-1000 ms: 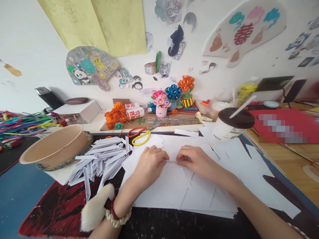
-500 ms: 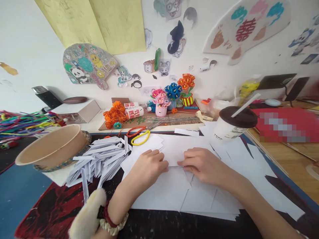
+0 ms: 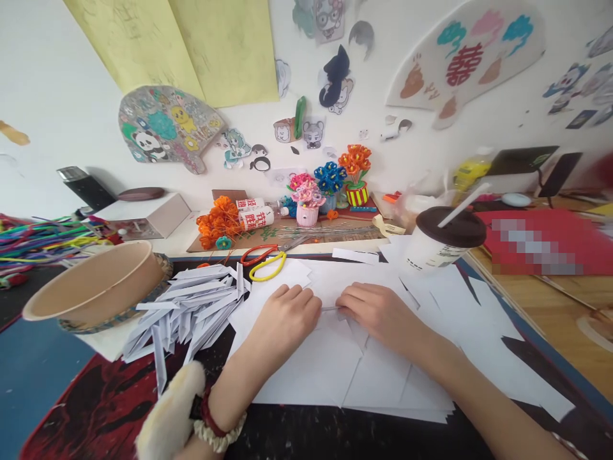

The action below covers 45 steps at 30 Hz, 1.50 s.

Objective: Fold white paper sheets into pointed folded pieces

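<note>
My left hand (image 3: 293, 314) is closed on the near edge of a white paper (image 3: 330, 276), its fingers curled. Close beside it on the right, my right hand (image 3: 371, 309) pinches the same edge, which looks folded up between the two hands. More white sheets (image 3: 311, 377) lie spread beneath both wrists. A pile of narrow folded paper strips (image 3: 191, 306) is left of my left hand. Scissors (image 3: 268, 263) with red and yellow handles rest beyond that hand.
A tan bowl (image 3: 96, 287) stands at the left. A lidded cup (image 3: 443, 239) with a straw stands at the right on papers. Flower pots (image 3: 308, 214) and orange flowers (image 3: 218, 223) line the back. A red packet (image 3: 550, 243) lies far right.
Both hands have their fingers curled further over the paper's near edge, and my right hand has shifted slightly left. The whole view has moved a little.
</note>
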Tool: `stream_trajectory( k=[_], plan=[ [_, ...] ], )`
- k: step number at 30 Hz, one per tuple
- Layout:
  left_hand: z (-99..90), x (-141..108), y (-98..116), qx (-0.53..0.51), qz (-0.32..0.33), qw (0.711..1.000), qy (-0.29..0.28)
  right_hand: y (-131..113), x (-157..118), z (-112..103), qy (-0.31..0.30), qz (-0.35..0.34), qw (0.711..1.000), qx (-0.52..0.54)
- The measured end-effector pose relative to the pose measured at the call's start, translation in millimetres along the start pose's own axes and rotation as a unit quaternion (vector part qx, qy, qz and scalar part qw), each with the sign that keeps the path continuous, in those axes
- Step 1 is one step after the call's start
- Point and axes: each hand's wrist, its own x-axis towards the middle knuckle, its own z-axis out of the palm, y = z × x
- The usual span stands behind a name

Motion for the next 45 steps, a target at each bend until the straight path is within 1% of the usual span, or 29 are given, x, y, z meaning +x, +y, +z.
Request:
stream_trajectory(
  k=[3, 6, 12, 15, 18, 19, 20, 22, 24, 26, 29, 31, 33, 36, 37, 38, 39, 41, 42, 43, 45],
  plan=[
    [0.1, -0.7, -1.3, -0.066, -0.046, 0.997, -0.004, 0.7, -1.0, 0.1, 0.030, 0.022, 0.999, 0.026],
    [0.6, -1.5, -2.0, -0.095, -0.060, 0.994, 0.008, 1.4, -1.6, 2.0, 0.049, 0.022, 0.998, 0.024],
    [2.4, 0.2, 0.2, -0.078, -0.047, 0.996, 0.024, -0.5, 0.4, 5.9, 0.069, 0.020, 0.997, 0.017],
    [5.5, 0.8, 2.6, -0.078, -0.035, 0.996, 0.037, -3.4, 2.4, 7.7, 0.093, -0.002, 0.995, 0.035],
    [9.8, -0.3, 3.5, -0.098, -0.040, 0.992, 0.064, -4.9, 3.6, 12.0, 0.117, -0.028, 0.991, 0.056],
    [11.1, -0.9, 3.3, -0.113, -0.040, 0.990, 0.074, -4.5, 3.7, 14.1, 0.126, -0.034, 0.990, 0.058],
    [12.3, -1.5, 2.9, -0.129, -0.043, 0.987, 0.084, -3.8, 3.8, 16.4, 0.149, -0.040, 0.986, 0.060],
    [14.0, -1.9, 1.9, -0.152, -0.051, 0.982, 0.102, -1.4, 3.8, 21.1, 0.189, -0.025, 0.979, 0.067],
    [15.4, -1.2, 1.3, -0.147, -0.058, 0.981, 0.117, 1.2, 4.1, 25.0, 0.209, -0.009, 0.975, 0.075],
    [16.2, 0.2, 1.1, -0.115, -0.064, 0.983, 0.127, 3.6, 4.5, 27.2, 0.218, -0.007, 0.973, 0.075],
    [13.7, 0.0, -1.9, -0.070, -0.084, 0.985, 0.135, 9.0, 3.0, 24.8, 0.242, -0.009, 0.967, 0.075],
    [7.1, -5.2, -8.5, -0.050, -0.107, 0.983, 0.139, 16.5, -0.3, 19.4, 0.274, 0.008, 0.958, 0.078],
    [-4.5, -16.9, -19.2, -0.024, -0.146, 0.978, 0.148, 27.3, -4.6, 12.8, 0.312, 0.040, 0.946, 0.081],
    [-27.6, -44.8, -38.0, 0.023, -0.242, 0.954, 0.177, 42.8, -9.6, 6.0, 0.357, 0.094, 0.926, 0.077],
    [-35.0, -54.9, -43.4, 0.045, -0.281, 0.941, 0.184, 46.0, -10.4, 5.5, 0.358, 0.104, 0.925, 0.074],
    [-41.4, -64.3, -47.5, 0.094, -0.336, 0.922, 0.168, 47.8, -10.7, 6.0, 0.351, 0.110, 0.927, 0.073],
    [-46.4, -72.3, -50.0, 0.140, -0.379, 0.904, 0.143, 48.2, -10.5, 7.3, 0.339, 0.112, 0.931, 0.071],
    [-51.5, -81.9, -48.6, 0.207, -0.454, 0.857, 0.126, 46.1, -9.5, 11.3, 0.304, 0.110, 0.944, 0.068],
    [-51.6, -82.9, -44.4, 0.220, -0.474, 0.844, 0.118, 44.3, -8.9, 13.5, 0.285, 0.108, 0.950, 0.067],
    [-50.1, -81.5, -38.1, 0.215, -0.473, 0.847, 0.109, 42.6, -8.4, 15.4, 0.266, 0.107, 0.956, 0.064],
    [-43.6, -72.3, -21.5, 0.164, -0.429, 0.884, 0.085, 40.4, -8.0, 18.0, 0.233, 0.108, 0.965, 0.060]
  ],
)
